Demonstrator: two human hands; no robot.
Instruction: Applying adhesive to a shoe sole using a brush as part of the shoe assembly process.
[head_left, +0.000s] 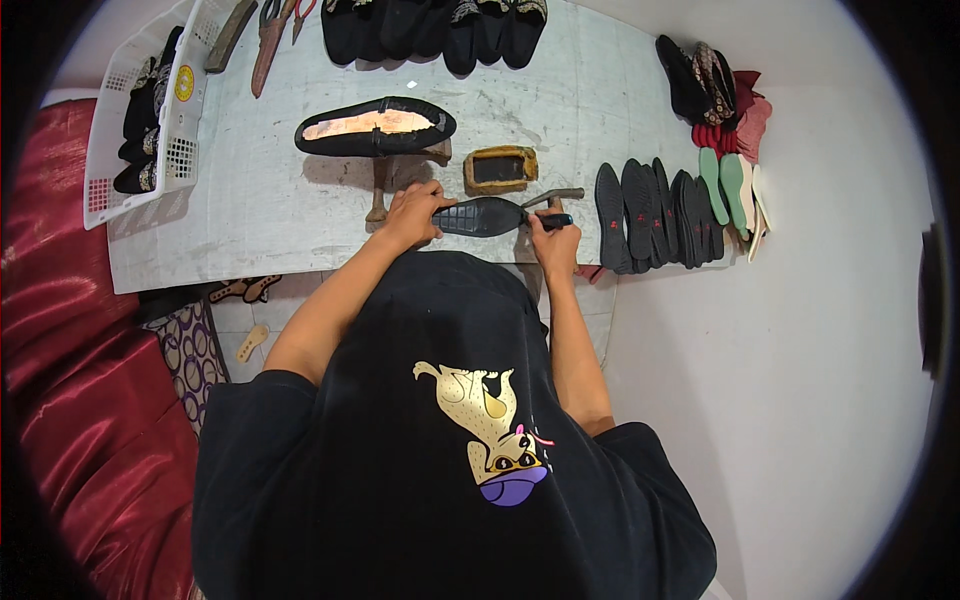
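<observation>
Locate the black shoe sole (pixel 482 218) at the near edge of the worktop (pixel 255 205), tread side up, between your two hands. Your left hand (pixel 412 213) grasps its left end. Your right hand (pixel 554 242) is closed around a slim dark tool (pixel 560 220) directed left at the sole's right end; contact at the tip cannot be confirmed. A hammer (pixel 566 194) lies just beyond your right hand. A yellow-rimmed rectangular container (pixel 503 186) sits on the far side of the sole. Farther left, a black slip-on shoe (pixel 375 144) stands above a brown stand (pixel 380 182). Overlapping black soles (pixel 636 205) lie to the right; a white plastic basket (pixel 180 155) occupies the left.
</observation>
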